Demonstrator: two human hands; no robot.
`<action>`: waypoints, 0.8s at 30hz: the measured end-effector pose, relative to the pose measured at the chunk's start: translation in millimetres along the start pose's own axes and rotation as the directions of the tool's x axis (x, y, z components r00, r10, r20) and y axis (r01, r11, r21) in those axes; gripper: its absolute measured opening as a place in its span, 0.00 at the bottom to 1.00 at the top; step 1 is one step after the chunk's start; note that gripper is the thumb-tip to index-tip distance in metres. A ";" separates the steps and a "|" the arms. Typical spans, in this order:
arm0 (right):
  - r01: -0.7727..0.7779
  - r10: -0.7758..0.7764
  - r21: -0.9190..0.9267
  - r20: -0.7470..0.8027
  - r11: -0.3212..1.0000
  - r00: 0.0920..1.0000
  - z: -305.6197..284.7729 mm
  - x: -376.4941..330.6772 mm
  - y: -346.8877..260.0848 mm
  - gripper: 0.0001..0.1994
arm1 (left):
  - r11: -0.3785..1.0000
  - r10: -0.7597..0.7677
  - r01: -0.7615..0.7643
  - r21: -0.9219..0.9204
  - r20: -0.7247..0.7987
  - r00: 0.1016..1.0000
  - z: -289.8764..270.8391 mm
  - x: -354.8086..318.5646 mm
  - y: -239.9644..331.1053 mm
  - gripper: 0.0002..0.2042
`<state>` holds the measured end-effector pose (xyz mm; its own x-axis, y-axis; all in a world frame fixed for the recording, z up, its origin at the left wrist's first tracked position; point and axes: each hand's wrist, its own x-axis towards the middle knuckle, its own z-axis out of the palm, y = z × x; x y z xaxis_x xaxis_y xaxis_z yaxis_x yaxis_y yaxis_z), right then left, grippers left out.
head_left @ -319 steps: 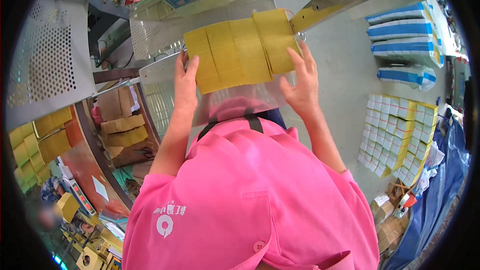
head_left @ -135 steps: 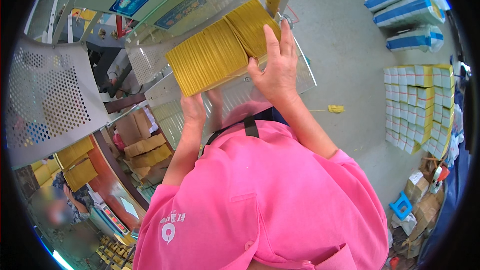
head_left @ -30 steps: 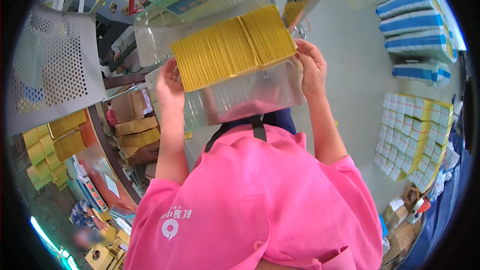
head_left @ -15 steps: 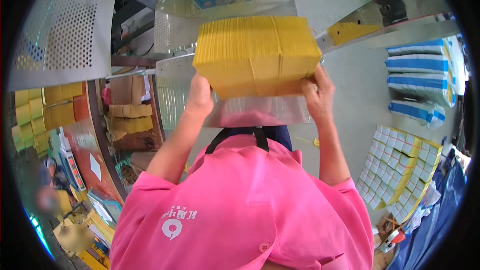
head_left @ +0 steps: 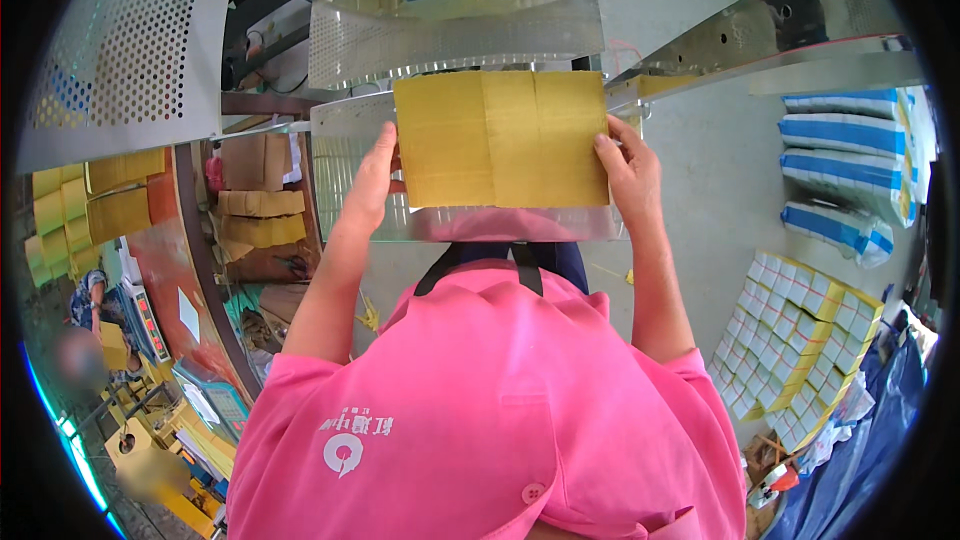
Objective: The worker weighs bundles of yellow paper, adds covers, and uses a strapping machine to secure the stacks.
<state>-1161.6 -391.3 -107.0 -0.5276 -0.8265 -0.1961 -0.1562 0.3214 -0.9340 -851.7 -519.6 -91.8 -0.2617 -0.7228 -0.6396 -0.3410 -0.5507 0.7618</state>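
Observation:
A thick stack of flat yellow sheets (head_left: pixel 500 138) stands on edge against a shiny metal feeder chute (head_left: pixel 455 10). My left hand (head_left: pixel 370 180) grips the stack's left side. At its right side, my right hand (head_left: pixel 628 172) presses in with fingers over the edge. The stack's lower edge rests on a polished metal ledge (head_left: pixel 500 225) that mirrors my pink shirt (head_left: pixel 490 390). Both forearms reach up from the shirt.
A perforated metal guard (head_left: pixel 125 45) stands at upper left, a metal rail (head_left: pixel 780 35) at upper right. More yellow stacks (head_left: pixel 90 205) and cardboard boxes (head_left: pixel 260 215) lie left. White-and-yellow packs (head_left: pixel 800 335) and blue-striped bundles (head_left: pixel 845 170) sit on the floor right. Another person (head_left: pixel 90 300) works far left.
The yellow stack has been turned from edge-on to face-on and set lower against the chute. Both hands stayed on its sides.

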 end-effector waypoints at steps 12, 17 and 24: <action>-0.130 0.059 0.200 0.328 0.971 0.943 14.7 8.5 -3.1 0.23 | 0.906 0.058 -0.002 -0.423 0.120 0.991 45.3 10.3 -5.5 0.33; 0.079 -0.200 0.356 0.316 0.931 0.927 -3.0 7.5 -34.3 0.33 | 0.856 0.415 -0.428 -0.291 -0.108 0.903 52.1 -20.1 -13.3 0.29; 0.436 -0.426 0.015 0.248 0.900 0.870 -9.4 -9.3 21.3 0.35 | 0.417 0.830 -0.739 0.528 0.111 0.547 41.4 -7.3 -65.1 0.25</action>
<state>-1167.8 -372.4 -122.2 -0.1859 -0.9706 0.1531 -0.3577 -0.0783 -0.9305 -865.1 -461.2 -141.0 -0.5260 -0.8062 0.2709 -0.4259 0.5254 0.7366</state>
